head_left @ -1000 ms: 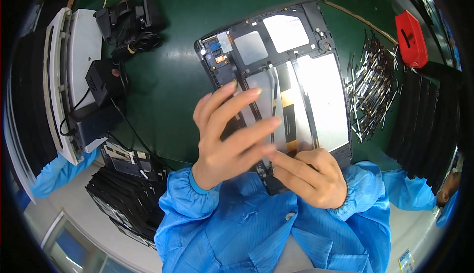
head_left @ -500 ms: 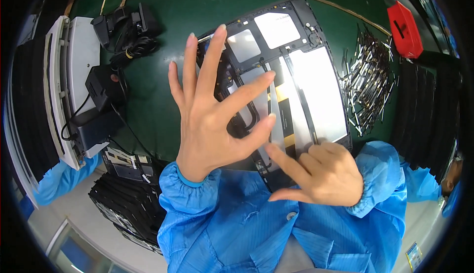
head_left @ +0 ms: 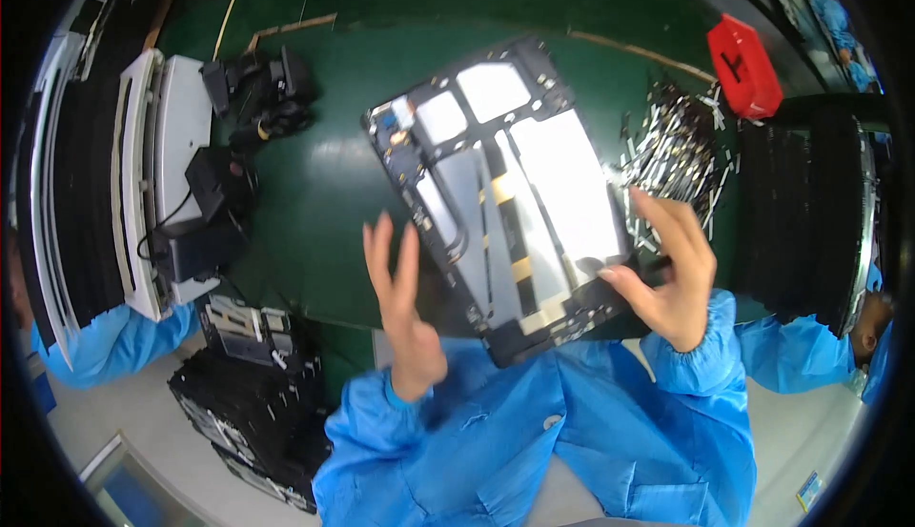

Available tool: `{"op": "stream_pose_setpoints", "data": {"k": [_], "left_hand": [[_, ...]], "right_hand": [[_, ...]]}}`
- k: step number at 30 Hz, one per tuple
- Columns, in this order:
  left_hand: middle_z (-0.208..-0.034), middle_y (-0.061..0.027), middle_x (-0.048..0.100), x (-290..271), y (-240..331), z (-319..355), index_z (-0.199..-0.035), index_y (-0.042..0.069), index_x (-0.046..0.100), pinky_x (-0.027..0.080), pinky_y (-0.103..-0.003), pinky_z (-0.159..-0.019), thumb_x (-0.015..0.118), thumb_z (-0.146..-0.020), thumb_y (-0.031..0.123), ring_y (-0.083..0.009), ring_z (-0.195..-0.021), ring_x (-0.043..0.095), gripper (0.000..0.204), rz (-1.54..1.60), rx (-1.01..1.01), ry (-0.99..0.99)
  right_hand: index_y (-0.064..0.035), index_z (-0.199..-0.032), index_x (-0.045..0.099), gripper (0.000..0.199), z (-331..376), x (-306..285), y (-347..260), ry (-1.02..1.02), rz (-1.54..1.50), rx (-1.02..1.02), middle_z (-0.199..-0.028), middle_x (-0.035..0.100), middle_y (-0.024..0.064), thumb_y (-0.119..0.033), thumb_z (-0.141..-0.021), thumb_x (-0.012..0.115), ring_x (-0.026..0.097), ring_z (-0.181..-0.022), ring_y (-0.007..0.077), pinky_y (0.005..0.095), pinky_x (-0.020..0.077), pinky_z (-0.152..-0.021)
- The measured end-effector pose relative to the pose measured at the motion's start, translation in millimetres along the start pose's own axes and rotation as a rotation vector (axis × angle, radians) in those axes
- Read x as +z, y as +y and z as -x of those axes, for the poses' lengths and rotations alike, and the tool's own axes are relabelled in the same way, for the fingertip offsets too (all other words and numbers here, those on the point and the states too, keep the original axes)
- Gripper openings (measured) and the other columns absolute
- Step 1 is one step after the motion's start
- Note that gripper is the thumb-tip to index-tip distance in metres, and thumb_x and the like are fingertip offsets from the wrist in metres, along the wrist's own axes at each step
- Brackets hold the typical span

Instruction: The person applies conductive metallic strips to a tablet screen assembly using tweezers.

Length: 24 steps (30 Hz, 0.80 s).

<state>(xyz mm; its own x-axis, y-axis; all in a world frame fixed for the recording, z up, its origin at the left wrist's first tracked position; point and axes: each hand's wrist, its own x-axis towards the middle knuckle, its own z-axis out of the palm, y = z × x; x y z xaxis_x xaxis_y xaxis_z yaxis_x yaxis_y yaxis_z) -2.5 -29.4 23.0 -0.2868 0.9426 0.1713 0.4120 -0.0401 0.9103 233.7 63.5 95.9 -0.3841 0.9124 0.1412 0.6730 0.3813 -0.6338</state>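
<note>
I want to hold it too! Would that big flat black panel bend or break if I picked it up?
The panel probably stays stiff: the right hand grips only one corner, yet it looks flat. Its thin strips and exposed parts look fragile. It seems light for its size.

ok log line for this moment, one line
left hand: open, off panel | right hand: grips tablet back panel at edge | panel: tilted over green mat

bright blue elastic-cuffed sleeves, both the left hand (head_left: 405, 313) and right hand (head_left: 672, 279) bare.

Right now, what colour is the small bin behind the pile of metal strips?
The small bin is red, seen best in the head view, beyond the metal strips.
</note>
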Motion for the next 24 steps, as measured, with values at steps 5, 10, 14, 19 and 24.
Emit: {"op": "stream_pose_setpoints", "data": {"k": [5,10,14,19,24], "left_hand": [[-0.143,-0.0270,0.024,21,20,26,-0.132,-0.012,0.036,0.014,-0.050,-0.108,0.039,-0.086,0.061,-0.0435,-0.135,0.015,0.086,-0.015,-0.017,0.080],[-0.144,-0.0288,0.020,19,55,-6,-0.134,-0.015,0.028,0.020,-0.044,-0.108,0.040,-0.089,0.056,-0.0387,-0.134,0.022,0.084,0.297,0.023,0.169],[-0.148,-0.0228,0.012,28,66,-65,-0.137,-0.009,0.027,0.014,-0.039,-0.110,0.029,-0.090,0.061,-0.0302,-0.136,0.020,0.085,0.378,0.120,0.066],[-0.145,-0.0235,0.019,21,35,-54,-0.131,-0.009,0.039,0.020,-0.042,-0.108,0.038,-0.094,0.043,-0.0338,-0.134,0.024,0.063,0.130,0.262,0.267],[-0.145,-0.0205,0.022,23,-12,-12,-0.126,-0.006,0.045,0.022,-0.042,-0.107,0.039,-0.095,0.024,-0.0327,-0.133,0.027,0.044,0.069,-0.032,0.298]], "right_hand": [[0.0067,-0.126,0.047,0.062,7,9,17,-0.151,-0.339,0.110,-0.136,0.039,0.0231,-0.011,-0.073,0.073,0.047,-0.120,0.0294,0.0321,0.0412,-0.094],[0.0038,-0.137,0.034,0.064,8,-4,3,-0.109,-0.921,0.403,-0.133,0.045,0.0186,-0.003,-0.079,0.062,0.051,-0.111,0.0175,0.0260,0.0436,-0.088],[-0.0019,-0.134,0.042,0.068,-38,-21,16,0.134,-0.900,0.395,-0.116,0.058,0.0135,-0.019,-0.073,0.067,0.060,-0.091,0.0158,0.0275,0.0462,-0.083],[-0.0066,-0.131,0.048,0.059,-145,-33,55,0.228,-0.958,0.324,-0.110,0.060,0.0102,-0.024,-0.077,0.065,0.059,-0.091,0.0165,0.0276,0.0464,-0.084],[-0.0098,-0.130,0.050,0.058,-277,-30,154,0.320,-0.832,0.253,-0.107,0.061,0.0076,-0.030,-0.079,0.067,0.060,-0.089,0.0176,0.0276,0.0466,-0.082]]}}
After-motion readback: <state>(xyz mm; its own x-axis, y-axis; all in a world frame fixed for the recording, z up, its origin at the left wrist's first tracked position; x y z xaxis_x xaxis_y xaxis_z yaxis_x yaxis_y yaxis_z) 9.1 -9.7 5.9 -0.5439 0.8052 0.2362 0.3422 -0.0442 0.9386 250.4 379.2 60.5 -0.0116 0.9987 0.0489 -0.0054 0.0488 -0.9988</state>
